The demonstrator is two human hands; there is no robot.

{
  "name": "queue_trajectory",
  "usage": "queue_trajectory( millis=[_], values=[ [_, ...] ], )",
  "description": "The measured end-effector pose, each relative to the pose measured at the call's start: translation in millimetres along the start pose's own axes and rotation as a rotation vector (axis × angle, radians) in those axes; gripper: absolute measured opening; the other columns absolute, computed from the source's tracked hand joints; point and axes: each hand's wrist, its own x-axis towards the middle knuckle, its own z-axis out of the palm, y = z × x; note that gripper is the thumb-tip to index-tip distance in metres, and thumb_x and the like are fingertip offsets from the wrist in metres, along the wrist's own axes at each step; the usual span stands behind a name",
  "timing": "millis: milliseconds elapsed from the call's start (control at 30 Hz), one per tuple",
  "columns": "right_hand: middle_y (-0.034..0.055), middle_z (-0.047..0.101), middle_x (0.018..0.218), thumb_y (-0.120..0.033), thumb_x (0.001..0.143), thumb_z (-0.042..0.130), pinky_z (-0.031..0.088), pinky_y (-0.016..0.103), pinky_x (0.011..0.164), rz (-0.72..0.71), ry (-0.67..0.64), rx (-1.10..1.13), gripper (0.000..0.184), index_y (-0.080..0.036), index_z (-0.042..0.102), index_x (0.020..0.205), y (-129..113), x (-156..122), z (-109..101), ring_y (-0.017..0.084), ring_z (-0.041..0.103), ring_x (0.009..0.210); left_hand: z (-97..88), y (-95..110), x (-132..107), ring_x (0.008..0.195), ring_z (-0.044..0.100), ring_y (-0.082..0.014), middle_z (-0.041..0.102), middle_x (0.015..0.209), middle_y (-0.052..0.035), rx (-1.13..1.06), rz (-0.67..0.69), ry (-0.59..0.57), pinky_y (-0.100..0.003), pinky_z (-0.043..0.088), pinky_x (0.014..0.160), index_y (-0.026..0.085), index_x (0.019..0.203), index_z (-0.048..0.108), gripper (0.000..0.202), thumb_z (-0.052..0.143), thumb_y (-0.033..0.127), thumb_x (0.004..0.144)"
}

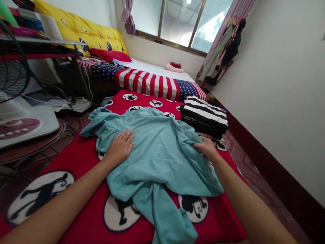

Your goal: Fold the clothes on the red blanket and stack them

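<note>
A light teal long-sleeved garment [157,145] lies spread and rumpled over a red blanket [83,162] with white medallions. One sleeve trails toward me, past the blanket's medallions. My left hand [120,145] rests flat on the left part of the cloth, fingers stretched out. At the right edge, my right hand [206,146] is closed on a fold of the garment, thumb and fingers together. Just beyond that hand sits a stack of folded clothes [204,117], a black-and-white striped one on top.
A white fan [25,118] stands on a round stool at the left, beside a cluttered desk [66,51]. Behind is a bed with a stars-and-stripes cover [149,81]. Clothes hang [223,51] by the window; a bare wall [284,84] runs along the right.
</note>
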Motion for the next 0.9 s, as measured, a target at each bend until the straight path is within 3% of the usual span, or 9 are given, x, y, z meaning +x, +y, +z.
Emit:
queue_trajectory(
  millis=[133, 200, 267, 333, 433, 567, 667, 733, 900],
  values=[
    [0.0165, 0.063, 0.110, -0.018, 0.065, 0.057, 0.047, 0.044, 0.088, -0.016, 0.679, -0.287, 0.039, -0.014, 0.062, 0.104, 16, 18, -35, 0.030, 0.060, 0.101, -2.4, 2, 1, 0.142, 0.033, -0.0292, 0.039, 0.154, -0.0106, 0.006, -0.026, -0.020, -0.045, 0.025, 0.116, 0.017, 0.135, 0.054, 0.048, 0.036, 0.032, 0.093],
    [0.0182, 0.058, 0.119, -0.017, 0.066, 0.054, 0.044, 0.044, 0.093, -0.172, 0.729, -0.311, 0.042, -0.014, 0.059, 0.108, 13, 4, -34, 0.030, 0.055, 0.111, -2.9, 2, 1, 0.142, 0.033, -0.0289, 0.038, 0.154, -0.0105, 0.008, -0.028, -0.024, -0.045, 0.024, 0.116, 0.017, 0.136, 0.054, 0.048, 0.036, 0.031, 0.094],
    [0.0137, 0.062, 0.109, -0.023, 0.072, 0.054, 0.046, 0.041, 0.089, -0.356, 0.542, -0.255, 0.029, -0.017, 0.060, 0.100, -2, -34, -20, 0.028, 0.057, 0.105, -3.4, 3, 1, 0.143, 0.032, -0.0292, 0.038, 0.154, -0.0109, 0.010, -0.027, -0.029, -0.045, 0.024, 0.117, 0.016, 0.136, 0.054, 0.048, 0.036, 0.031, 0.094],
    [0.0055, 0.065, 0.083, -0.032, 0.082, 0.052, 0.048, 0.033, 0.073, -0.423, 0.102, -0.156, 0.015, -0.021, 0.062, 0.084, -25, -88, -2, 0.021, 0.060, 0.078, -4.1, 3, 0, 0.143, 0.032, -0.0300, 0.038, 0.154, -0.0118, 0.014, -0.024, -0.037, -0.045, 0.024, 0.116, 0.014, 0.136, 0.053, 0.049, 0.035, 0.031, 0.094],
    [-0.0004, 0.059, 0.060, -0.044, 0.084, 0.057, 0.039, 0.027, 0.055, -0.303, -0.521, -0.231, 0.028, -0.021, 0.061, 0.069, -55, -173, 21, 0.016, 0.054, 0.056, -5.0, 3, 0, 0.143, 0.031, -0.0301, 0.037, 0.155, -0.0126, 0.022, -0.019, -0.046, -0.045, 0.024, 0.116, 0.013, 0.137, 0.053, 0.049, 0.035, 0.031, 0.095],
    [0.0056, 0.066, 0.086, -0.031, 0.071, 0.065, 0.039, 0.030, 0.064, -0.347, -0.648, -0.461, 0.017, -0.020, 0.066, 0.084, -76, -235, 33, 0.021, 0.060, 0.074, -4.1, 3, 0, 0.143, 0.031, -0.0294, 0.036, 0.155, -0.0113, 0.021, -0.028, -0.042, -0.045, 0.023, 0.117, 0.015, 0.137, 0.053, 0.049, 0.035, 0.031, 0.095],
    [0.0029, 0.062, 0.075, -0.023, 0.067, 0.060, 0.040, 0.028, 0.062, -0.284, -0.736, -0.238, 0.006, -0.020, 0.061, 0.072, -83, -223, 17, 0.019, 0.058, 0.071, -3.3, 3, 0, 0.143, 0.031, -0.0284, 0.038, 0.154, -0.0090, -0.032, -0.047, -0.033, -0.045, 0.023, 0.117, 0.018, 0.135, 0.055, 0.047, 0.038, 0.031, 0.094],
    [0.0014, 0.058, 0.066, -0.036, 0.067, 0.061, 0.042, 0.028, 0.058, -0.172, -0.747, 0.123, 0.016, -0.022, 0.055, 0.064, -85, -193, -3, 0.018, 0.055, 0.063, -4.8, 2, 0, 0.143, 0.031, -0.0280, 0.040, 0.153, -0.0080, -0.108, -0.056, -0.019, -0.046, 0.023, 0.118, 0.020, 0.132, 0.058, 0.045, 0.040, 0.031, 0.093],
    [0.0043, 0.060, 0.066, -0.052, 0.069, 0.057, 0.052, 0.040, 0.062, 0.127, -0.018, 0.688, 0.027, -0.026, 0.054, 0.068, -55, -109, -23, 0.023, 0.060, 0.064, -19.0, -6, -2, 0.120, 0.058, -0.0244, 0.068, 0.123, -0.0095, -0.638, -0.174, 0.125, -0.042, 0.041, 0.108, 0.018, 0.116, 0.067, 0.041, 0.045, 0.042, 0.091]
  ],
)
